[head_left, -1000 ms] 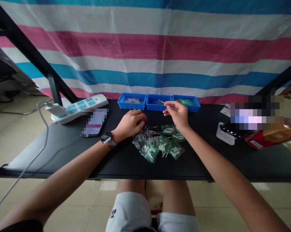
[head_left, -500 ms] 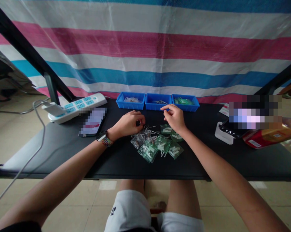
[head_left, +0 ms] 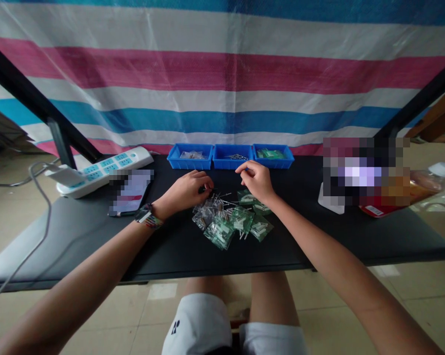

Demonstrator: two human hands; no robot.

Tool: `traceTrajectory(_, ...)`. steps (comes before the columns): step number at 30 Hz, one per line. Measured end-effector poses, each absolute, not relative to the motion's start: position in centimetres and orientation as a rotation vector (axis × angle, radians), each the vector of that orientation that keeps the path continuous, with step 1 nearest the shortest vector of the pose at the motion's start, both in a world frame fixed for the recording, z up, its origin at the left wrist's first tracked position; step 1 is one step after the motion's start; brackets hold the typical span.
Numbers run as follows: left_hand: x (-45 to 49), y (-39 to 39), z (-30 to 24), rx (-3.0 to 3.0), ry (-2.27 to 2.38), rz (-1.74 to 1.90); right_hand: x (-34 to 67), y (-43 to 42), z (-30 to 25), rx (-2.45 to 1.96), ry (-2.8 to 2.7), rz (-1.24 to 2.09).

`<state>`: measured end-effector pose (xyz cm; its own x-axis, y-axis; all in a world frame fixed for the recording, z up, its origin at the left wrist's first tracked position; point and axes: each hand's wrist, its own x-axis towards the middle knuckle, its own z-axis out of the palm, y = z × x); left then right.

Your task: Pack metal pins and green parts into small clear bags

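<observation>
A heap of small clear and green plastic bags (head_left: 230, 221) with thin metal pins lies on the black table (head_left: 74, 236). My left hand (head_left: 187, 190) rests at the heap's left edge, fingers curled in a pinch on something small and dark that I cannot make out. My right hand (head_left: 255, 180) hovers above the heap's far right, fingers pinched together; whether anything is between them does not show. Three blue trays (head_left: 232, 162) stand in a row just beyond both hands, holding bags and pins.
A white power strip (head_left: 100, 170) and a blurred phone (head_left: 129, 192) lie at the left, with a grey cable (head_left: 41, 236) running off the table. A white object (head_left: 328, 202) and a red packet (head_left: 374, 209) sit at the right. A striped tarp hangs behind.
My right hand came back from over the middle blue tray toward the heap and lowered. My left hand stayed at the heap's edge. The camera view shifted a little rightward.
</observation>
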<state>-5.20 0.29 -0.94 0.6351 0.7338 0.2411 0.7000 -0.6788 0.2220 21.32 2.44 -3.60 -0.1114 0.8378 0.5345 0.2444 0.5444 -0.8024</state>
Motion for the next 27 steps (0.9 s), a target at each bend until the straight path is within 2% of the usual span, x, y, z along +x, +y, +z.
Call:
traceTrajectory(5, -5.7, 0.6, -1.2, 2.714, 1.289, 0.505, 21.1, 2.3, -3.4, -0.93, -1.641, 0.684)
traceTrajectory(11, -5.6, 0.3, -0.5, 2.424, 1.2, 0.936, 20.7, 1.9, -3.5, -0.931, -1.731, 0.698)
traceTrajectory(16, -4.8, -0.2, -0.2, 2.207, 1.059, 1.136, 20.2, 0.9, -3.1, -0.837, -1.825, 0.75)
traceTrajectory(22, -4.2, -0.7, -0.7, 1.885, 1.015, 1.207, 19.6, -0.4, -2.1, -0.752, -1.846, 0.942)
traceTrajectory(27, -3.8, -0.9, -0.9, 1.808, 1.013, 1.212, 19.2, -0.7, -2.3, -0.733, -1.761, 0.965)
